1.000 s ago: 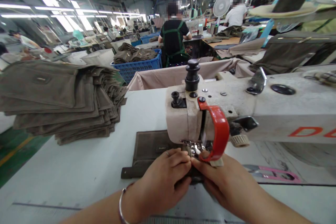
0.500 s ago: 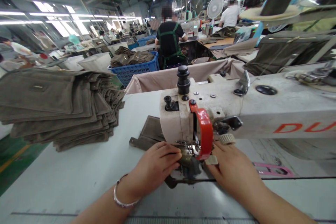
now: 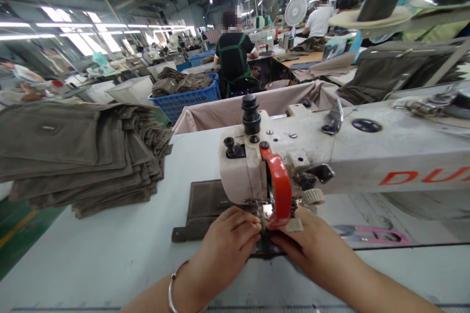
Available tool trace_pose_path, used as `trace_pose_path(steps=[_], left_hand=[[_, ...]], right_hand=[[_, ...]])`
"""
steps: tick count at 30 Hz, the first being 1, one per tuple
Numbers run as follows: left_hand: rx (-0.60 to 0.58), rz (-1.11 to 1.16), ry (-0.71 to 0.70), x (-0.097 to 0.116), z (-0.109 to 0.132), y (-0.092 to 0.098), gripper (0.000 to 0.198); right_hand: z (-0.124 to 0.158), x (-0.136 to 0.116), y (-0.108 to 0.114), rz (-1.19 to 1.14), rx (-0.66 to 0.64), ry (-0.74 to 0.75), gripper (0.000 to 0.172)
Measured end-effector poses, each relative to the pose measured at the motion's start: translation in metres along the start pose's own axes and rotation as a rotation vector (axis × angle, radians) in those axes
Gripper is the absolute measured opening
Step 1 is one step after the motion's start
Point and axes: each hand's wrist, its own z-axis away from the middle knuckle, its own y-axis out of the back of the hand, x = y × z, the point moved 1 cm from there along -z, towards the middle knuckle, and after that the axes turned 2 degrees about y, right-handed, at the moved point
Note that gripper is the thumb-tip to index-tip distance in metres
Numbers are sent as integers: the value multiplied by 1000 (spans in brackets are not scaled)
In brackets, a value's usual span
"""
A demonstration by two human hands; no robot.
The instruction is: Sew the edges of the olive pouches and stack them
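Note:
A brown-grey fabric piece [image 3: 205,198] with stitched edges lies flat at the head of a white sewing machine [image 3: 348,142], part of it under the head. My left hand [image 3: 231,239], a bracelet on its wrist, is closed with fingertips pinching the fabric edge just left of the presser foot. On the other side my right hand [image 3: 319,239] reaches in behind the red curved guard [image 3: 281,186]. Its thumb and forefinger close on the fabric by the needle area, the other fingers partly hidden. The needle itself cannot be made out.
Pink-handled thread snips [image 3: 382,237] lie right of my right hand. A tall stack of matching fabric pieces [image 3: 69,137] stands at the table's left. Beyond the table are a pink cloth-lined bin [image 3: 205,115], a filled blue basket [image 3: 187,102] and a seated person [image 3: 233,56].
The fabric piece has turned square to the table edge, and more of it shows left of the machine. Both hands have drawn closer together at the presser foot. The view has shifted slightly.

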Motion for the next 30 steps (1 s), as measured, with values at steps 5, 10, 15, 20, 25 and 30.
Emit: trace_pose_path(steps=[5, 10, 15, 20, 25, 30], left_hand=[[-34, 59, 84, -1, 1, 2, 9], [-14, 11, 63, 1, -1, 4, 13], [-93, -115, -36, 7, -3, 5, 16], [-72, -131, -48, 11, -4, 6, 20], [-29, -83, -34, 6, -6, 4, 18], [-41, -62, 11, -1, -11, 1, 12]], right_hand=[[3, 2, 5, 52, -2, -73, 13], [-4, 6, 2, 67, 7, 58, 13], [-9, 4, 1, 101, 3, 46, 15], [-4, -3, 8, 50, -44, -28, 14], [-3, -6, 5, 38, 17, 40, 28], [-8, -2, -1, 85, 135, 89, 27]])
